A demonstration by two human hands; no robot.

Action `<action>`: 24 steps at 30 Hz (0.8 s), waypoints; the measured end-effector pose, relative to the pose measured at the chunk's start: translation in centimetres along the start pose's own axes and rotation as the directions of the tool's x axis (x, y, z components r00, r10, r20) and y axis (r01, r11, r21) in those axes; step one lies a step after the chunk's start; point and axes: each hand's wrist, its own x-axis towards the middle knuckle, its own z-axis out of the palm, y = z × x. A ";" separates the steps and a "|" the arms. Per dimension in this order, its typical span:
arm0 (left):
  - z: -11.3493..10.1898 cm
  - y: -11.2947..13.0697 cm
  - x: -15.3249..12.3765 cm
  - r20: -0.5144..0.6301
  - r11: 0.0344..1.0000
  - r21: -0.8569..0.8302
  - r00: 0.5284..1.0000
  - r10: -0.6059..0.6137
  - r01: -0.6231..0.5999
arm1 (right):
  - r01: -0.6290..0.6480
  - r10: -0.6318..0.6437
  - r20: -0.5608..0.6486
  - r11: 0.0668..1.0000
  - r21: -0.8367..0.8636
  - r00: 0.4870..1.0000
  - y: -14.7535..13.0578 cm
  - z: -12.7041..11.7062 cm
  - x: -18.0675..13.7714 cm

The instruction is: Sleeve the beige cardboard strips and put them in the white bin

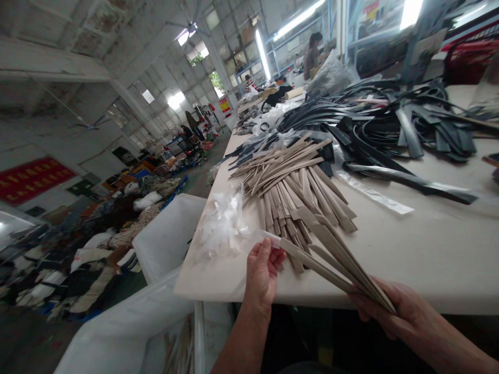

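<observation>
Right hand [409,311] closes around several tan strips [349,261] near the front edge of the worktop [413,254], while the left hand [262,272] pinches clear film [273,240] at one strip's tip. Beyond lie a tan pile [290,195], crumpled plastic [224,223] to its left and black strips [360,148] behind.

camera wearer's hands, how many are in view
2: left hand at lower centre, pinching pale film; right hand at lower right, holding tan strips.
</observation>
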 end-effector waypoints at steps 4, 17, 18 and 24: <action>0.1 -0.2 -0.2 -0.023 1.000 0.021 1.000 -0.016 0.017 | 0.031 -0.031 0.005 0.998 -0.054 0.999 -0.1 0.8 0.2; -0.4 -0.2 -0.3 -0.035 0.996 -0.040 0.996 -0.078 0.076 | 0.107 -0.118 -0.095 0.988 -0.114 0.989 -0.8 0.9 -0.4; -0.3 -0.1 -0.3 -0.037 0.996 -0.044 0.996 -0.076 0.074 | 0.106 -0.117 -0.095 0.987 -0.117 0.989 -0.7 1.0 -0.4; -0.5 -0.1 -0.5 -0.014 0.996 -0.023 0.997 -0.082 0.081 | 0.115 -0.124 -0.046 0.980 -0.163 0.991 -0.2 1.5 -0.5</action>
